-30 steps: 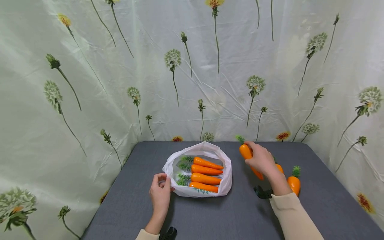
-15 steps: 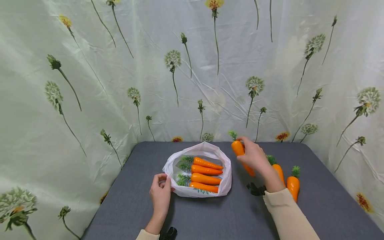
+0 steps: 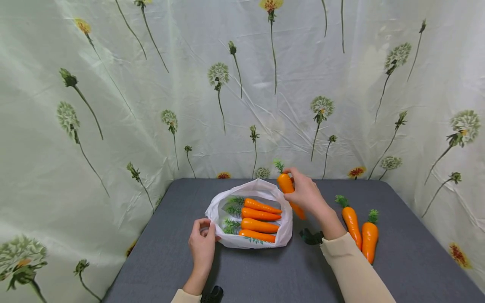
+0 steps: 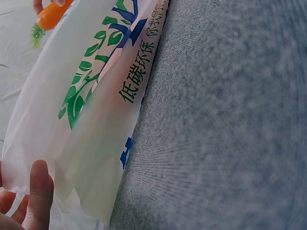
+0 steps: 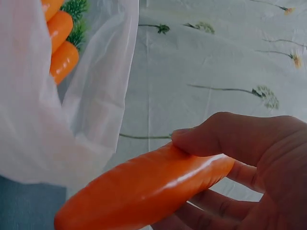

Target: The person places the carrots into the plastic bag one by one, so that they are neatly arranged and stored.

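Observation:
A white plastic bag (image 3: pixel 286 229) lies with its mouth spread on the table, and several orange carrots (image 3: pixel 259 226) with green tops rest side by side in it. At its left rim my left hand (image 3: pixel 202 244) pinches the plastic between thumb and fingers. My right hand (image 3: pixel 307 194) grips another carrot (image 3: pixel 285 183) by the upper body, just off the bag's right rim, leafy top pointing up and away. In the right wrist view, thumb and fingers wrap that carrot (image 5: pixel 139 191) beside the bag's wall (image 5: pixel 103 96). Green leaves and writing are printed on the bag (image 4: pixel 91 143).
Two more carrots, a left one (image 3: pixel 351 223) and a right one (image 3: pixel 369 240), lie on the dark grey table (image 3: pixel 265 277) to the right, by the right forearm. Behind the table hangs a pale curtain (image 3: pixel 242 109) with a dandelion print.
My right hand has carried its carrot leftward from the right side to the bag's right rim, uncovering the two carrots on the table. My left hand has stayed on the bag.

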Tool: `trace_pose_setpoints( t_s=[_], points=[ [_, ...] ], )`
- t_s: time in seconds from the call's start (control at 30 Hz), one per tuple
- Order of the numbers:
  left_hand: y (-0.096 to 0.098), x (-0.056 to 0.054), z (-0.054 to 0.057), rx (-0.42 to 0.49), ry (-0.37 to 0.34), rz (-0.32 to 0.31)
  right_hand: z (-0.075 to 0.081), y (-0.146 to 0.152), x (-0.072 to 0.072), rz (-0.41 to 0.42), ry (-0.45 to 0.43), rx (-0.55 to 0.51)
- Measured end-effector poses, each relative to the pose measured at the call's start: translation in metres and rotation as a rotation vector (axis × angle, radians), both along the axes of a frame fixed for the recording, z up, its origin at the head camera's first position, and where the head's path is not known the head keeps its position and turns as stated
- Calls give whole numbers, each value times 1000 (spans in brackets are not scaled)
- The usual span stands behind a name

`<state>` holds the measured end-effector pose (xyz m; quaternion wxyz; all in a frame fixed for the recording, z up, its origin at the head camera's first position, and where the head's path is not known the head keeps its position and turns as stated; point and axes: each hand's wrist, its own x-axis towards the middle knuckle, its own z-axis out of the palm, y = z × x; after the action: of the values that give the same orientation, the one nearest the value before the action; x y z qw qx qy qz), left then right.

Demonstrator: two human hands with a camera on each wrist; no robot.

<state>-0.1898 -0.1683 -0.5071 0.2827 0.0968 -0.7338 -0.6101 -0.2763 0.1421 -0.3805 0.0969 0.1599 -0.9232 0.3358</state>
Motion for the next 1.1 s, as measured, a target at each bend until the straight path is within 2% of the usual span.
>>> trace_pose_setpoints(
  t_s=[0.27, 0.6, 0.7, 0.9, 1.1],
  points=[
    [0, 0, 0, 9, 14, -1, 0, -19, -3, 43, 68, -40],
    [0, 0, 0, 8, 23, 5, -11, -33, -12, 93, 108, -84],
    [0, 0, 0, 11, 23, -2, -18, -36, -16, 122, 92, -89],
    [0, 1, -1, 11, 20, -7, -36, -39, -22, 166, 31, -33],
    [0, 1, 0, -6, 16, 3, -49, -45, -26, 224, 17, 39]
  ],
)
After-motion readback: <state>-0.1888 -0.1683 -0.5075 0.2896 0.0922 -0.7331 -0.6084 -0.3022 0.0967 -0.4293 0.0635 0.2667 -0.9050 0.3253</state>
